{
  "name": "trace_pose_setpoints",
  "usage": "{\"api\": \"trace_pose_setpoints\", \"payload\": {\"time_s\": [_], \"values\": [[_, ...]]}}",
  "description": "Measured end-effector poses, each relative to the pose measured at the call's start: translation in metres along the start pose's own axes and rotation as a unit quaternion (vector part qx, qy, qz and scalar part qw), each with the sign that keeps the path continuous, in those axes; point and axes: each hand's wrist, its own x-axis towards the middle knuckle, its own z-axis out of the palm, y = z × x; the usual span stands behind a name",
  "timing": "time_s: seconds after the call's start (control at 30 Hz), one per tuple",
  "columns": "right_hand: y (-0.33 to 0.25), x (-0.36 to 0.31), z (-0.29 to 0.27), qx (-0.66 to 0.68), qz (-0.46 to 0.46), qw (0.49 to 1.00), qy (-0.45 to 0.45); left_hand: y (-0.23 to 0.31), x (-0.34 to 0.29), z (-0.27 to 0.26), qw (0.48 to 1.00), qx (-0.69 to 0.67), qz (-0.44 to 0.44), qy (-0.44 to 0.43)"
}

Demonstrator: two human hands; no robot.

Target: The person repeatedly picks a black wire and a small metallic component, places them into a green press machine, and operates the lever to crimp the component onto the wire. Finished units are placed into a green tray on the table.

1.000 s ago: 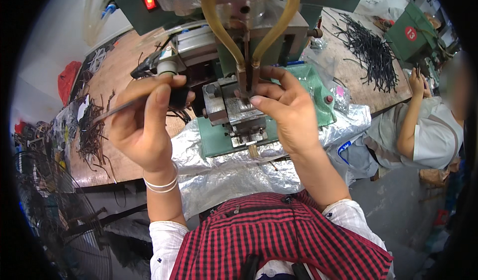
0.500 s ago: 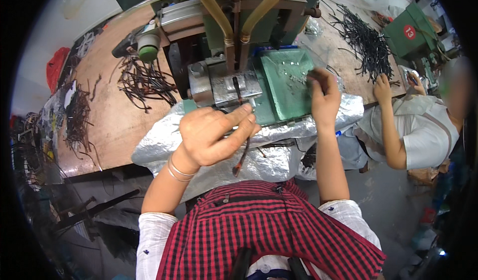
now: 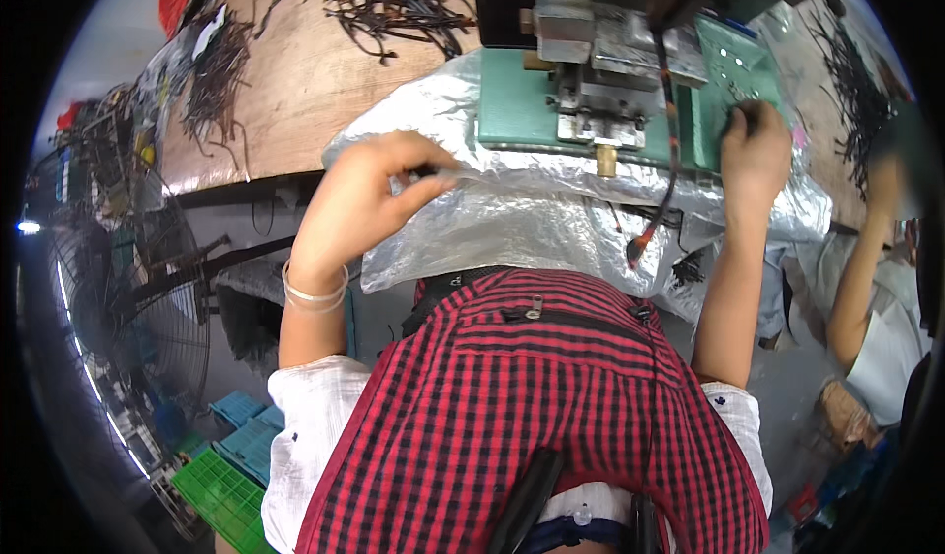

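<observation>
My left hand [image 3: 359, 199] is over the front edge of the crinkled foil sheet [image 3: 512, 229], thumb and fingers pinched on a thin dark wire piece [image 3: 438, 172]. My right hand [image 3: 756, 150] reaches onto the green tray [image 3: 733, 62] to the right of the grey metal press [image 3: 605, 62]. Its fingertips are curled on a small dark piece there. The press stands on a green base [image 3: 512, 101]. A dark cable with an orange end [image 3: 638, 249] hangs down from the press over the foil.
Piles of dark wire pieces [image 3: 394, 2] lie on the wooden table [image 3: 295, 91], with more wire pieces at the far right [image 3: 847, 71]. A floor fan [image 3: 148, 288] and green crates [image 3: 221, 495] are at the lower left. A co-worker's arm [image 3: 861, 259] is at the right.
My left hand has moved left and down to the foil's front edge with the wire piece. My right hand stays on the green tray. The view has tipped down toward my body.
</observation>
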Motion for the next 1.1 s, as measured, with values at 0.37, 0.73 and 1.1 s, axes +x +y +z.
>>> {"api": "trace_pose_setpoints", "payload": {"time_s": [0.37, 0.73, 1.1], "values": [[-0.005, 0.004, -0.005, 0.296, 0.099, 0.950, -0.005, -0.176, 0.007, 0.155, 0.901, 0.396, -0.119, 0.129], [-0.021, -0.011, -0.050, 0.365, 0.089, 0.926, 0.046, -0.139, 0.012, 0.141, 0.941, 0.294, -0.112, -0.125], [-0.123, 0.016, -0.038, 0.606, 0.054, 0.794, 0.014, 0.023, 0.046, 0.010, 0.899, -0.326, 0.203, 0.211]]}}
